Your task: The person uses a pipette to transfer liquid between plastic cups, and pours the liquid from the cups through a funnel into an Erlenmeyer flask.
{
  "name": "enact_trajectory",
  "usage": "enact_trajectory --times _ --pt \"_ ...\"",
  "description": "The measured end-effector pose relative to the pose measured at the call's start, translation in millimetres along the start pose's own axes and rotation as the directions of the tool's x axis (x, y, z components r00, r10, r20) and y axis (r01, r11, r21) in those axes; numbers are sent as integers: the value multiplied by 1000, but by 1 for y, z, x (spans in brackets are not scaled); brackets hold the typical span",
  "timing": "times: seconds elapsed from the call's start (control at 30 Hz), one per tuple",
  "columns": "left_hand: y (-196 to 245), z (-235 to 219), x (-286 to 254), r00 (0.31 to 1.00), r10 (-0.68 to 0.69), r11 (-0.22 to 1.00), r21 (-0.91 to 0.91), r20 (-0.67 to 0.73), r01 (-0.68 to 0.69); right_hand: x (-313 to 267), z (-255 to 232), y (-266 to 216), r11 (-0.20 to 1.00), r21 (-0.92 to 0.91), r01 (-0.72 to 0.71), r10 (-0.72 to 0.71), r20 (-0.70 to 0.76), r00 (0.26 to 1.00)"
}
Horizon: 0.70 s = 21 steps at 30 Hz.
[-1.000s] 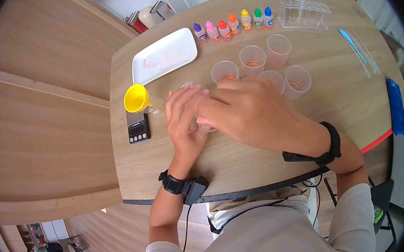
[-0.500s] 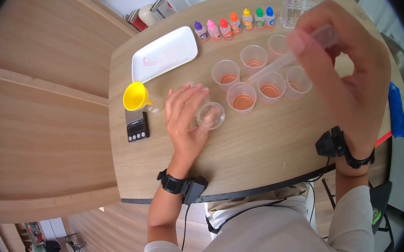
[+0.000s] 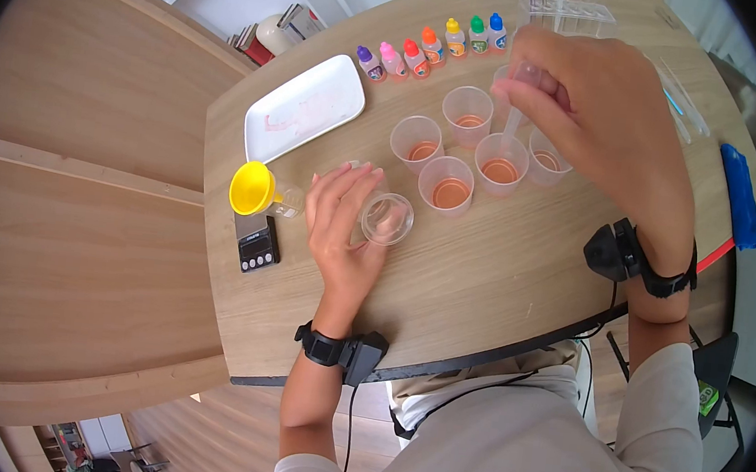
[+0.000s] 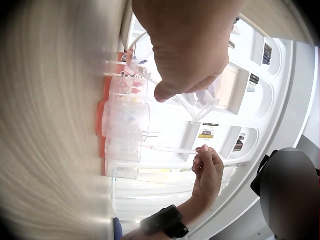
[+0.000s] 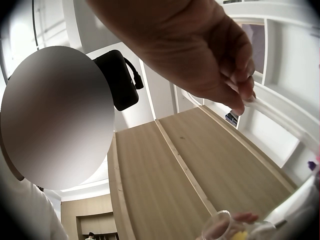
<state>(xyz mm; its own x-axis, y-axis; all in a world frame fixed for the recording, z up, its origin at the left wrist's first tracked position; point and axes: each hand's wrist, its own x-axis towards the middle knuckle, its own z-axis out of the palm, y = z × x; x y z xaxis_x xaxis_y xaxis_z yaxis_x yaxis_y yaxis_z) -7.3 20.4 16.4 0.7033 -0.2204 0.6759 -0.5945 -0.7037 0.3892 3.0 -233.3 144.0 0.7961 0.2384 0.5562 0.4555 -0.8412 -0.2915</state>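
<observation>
Curled round a clear cup [image 3: 388, 220], the left hand [image 3: 342, 223] holds it tilted on its side, its mouth facing right. The right hand [image 3: 606, 122] pinches the bulb of a clear plastic dropper [image 3: 513, 119], whose lower end is over or in a cup of reddish liquid [image 3: 500, 171]. Similar cups [image 3: 445, 192] with reddish liquid stand around it, one partly behind the right hand. In the left wrist view the dropper [image 4: 172, 149] hangs from the fingers of the right hand [image 4: 207, 172], near the row of cups [image 4: 122, 145].
A white tray [image 3: 307, 109] lies at the back left. A yellow funnel [image 3: 254, 188] and a black scale [image 3: 257, 244] are left of the left hand. Several colour bottles [image 3: 432, 48] line the back, beside a tube rack [image 3: 571, 17]. A blue object [image 3: 740, 196] lies at the right edge.
The right hand moved from beside the left hand's cup out to the right with the dropper, then back over the right-hand cups, lowering it. The left hand stays round its cup.
</observation>
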Motion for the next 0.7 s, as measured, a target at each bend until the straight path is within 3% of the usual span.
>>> enact_trajectory --times 0.17,0.23,0.33,0.37,0.43,0.7 --pt "0 -1 0 1000 -3 1000 -2 3 3 0 3 3 999 -47 26 -27 -7 1000" --pt "0 0 0 1000 2 1000 -3 1 -2 -2 10 12 987 -78 137 -147 -140 979" --pt "0 0 1 1000 5 1000 -2 1 -5 -2 10 12 986 -65 153 -162 -150 975" --pt "0 0 0 1000 5 1000 -2 1 -5 -1 7 8 986 -65 153 -162 -150 975" --pt "-1 0 0 1000 -1 1000 -4 1 1 1 -2 -4 1000 -18 -19 19 21 1000" --pt "1 -1 1 1000 0 1000 -4 10 0 -5 15 14 996 -33 78 -80 -72 994"
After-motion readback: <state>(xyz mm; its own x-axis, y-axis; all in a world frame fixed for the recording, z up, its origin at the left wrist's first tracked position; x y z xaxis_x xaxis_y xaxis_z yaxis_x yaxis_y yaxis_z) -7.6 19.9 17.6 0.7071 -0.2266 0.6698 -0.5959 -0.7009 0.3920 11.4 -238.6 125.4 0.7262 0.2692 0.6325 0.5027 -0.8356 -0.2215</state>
